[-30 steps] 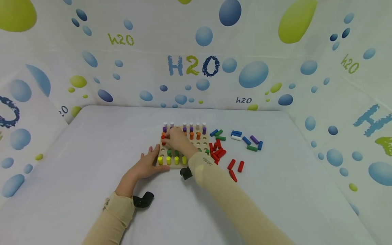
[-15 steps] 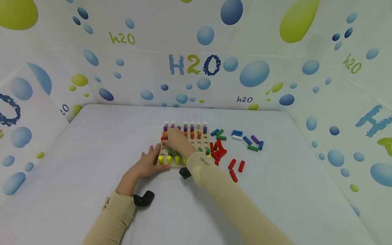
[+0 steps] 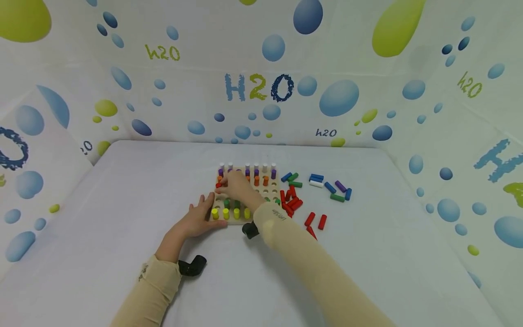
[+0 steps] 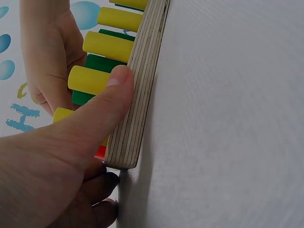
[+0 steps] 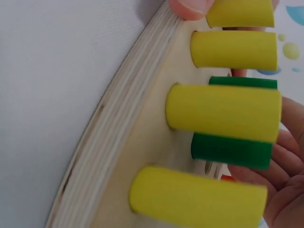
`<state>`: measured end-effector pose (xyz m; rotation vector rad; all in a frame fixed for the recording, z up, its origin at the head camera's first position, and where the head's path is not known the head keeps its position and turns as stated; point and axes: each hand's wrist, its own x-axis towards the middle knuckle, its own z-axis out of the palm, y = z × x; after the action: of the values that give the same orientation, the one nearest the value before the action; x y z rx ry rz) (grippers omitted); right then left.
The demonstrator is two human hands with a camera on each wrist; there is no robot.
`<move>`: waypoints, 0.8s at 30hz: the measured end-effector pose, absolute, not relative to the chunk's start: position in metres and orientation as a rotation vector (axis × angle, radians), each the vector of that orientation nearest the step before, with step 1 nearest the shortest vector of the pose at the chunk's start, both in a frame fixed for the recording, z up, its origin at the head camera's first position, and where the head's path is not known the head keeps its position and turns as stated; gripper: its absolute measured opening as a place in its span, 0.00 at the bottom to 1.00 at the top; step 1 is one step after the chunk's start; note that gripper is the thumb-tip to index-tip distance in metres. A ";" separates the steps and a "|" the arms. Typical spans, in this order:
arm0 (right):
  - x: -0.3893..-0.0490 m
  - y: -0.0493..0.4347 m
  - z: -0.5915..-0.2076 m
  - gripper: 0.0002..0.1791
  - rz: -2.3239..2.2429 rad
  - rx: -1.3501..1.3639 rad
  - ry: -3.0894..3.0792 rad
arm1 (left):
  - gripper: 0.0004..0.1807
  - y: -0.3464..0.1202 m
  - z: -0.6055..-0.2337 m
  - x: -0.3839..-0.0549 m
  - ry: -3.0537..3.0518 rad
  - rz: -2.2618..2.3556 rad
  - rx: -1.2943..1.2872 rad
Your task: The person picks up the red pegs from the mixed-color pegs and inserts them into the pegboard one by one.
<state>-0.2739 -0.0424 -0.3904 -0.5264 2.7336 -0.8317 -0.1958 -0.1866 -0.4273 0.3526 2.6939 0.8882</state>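
A wooden pegboard stands in the middle of the table, with rows of white, purple, orange, green and yellow pegs. My right hand reaches over it and pinches a red peg near the board's left edge, in the row in front of the orange pegs. The peg's lower end is hidden. My left hand rests at the near left corner, fingers spread along the left side. In the left wrist view its thumb presses the board's front edge, beside the yellow pegs.
Loose red pegs lie just right of the board, three more nearer the front. Farther right are scattered blue pegs, green pegs, a white peg and a purple peg. A printed curtain closes off the back.
Less of the red peg shows at my right fingertips than one second ago; it has gone down towards the board. My left hand has kept its place at the corner.
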 end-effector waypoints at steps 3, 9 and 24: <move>-0.273 -0.038 -0.390 0.18 -0.906 -0.509 2.686 | 0.56 -0.187 -0.427 -0.195 2.695 0.886 0.347; -0.274 -0.031 -0.388 0.21 -0.929 -0.526 2.684 | 0.56 -0.186 -0.425 -0.195 2.699 0.888 0.344; -0.264 -0.011 -0.375 0.28 -1.055 -0.590 2.590 | 0.57 -0.186 -0.428 -0.197 2.706 0.875 0.357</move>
<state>-0.2639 -0.0110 -0.3751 -0.5899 2.5895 -1.0554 -0.1971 -0.1865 -0.4277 0.3566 2.7060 0.8748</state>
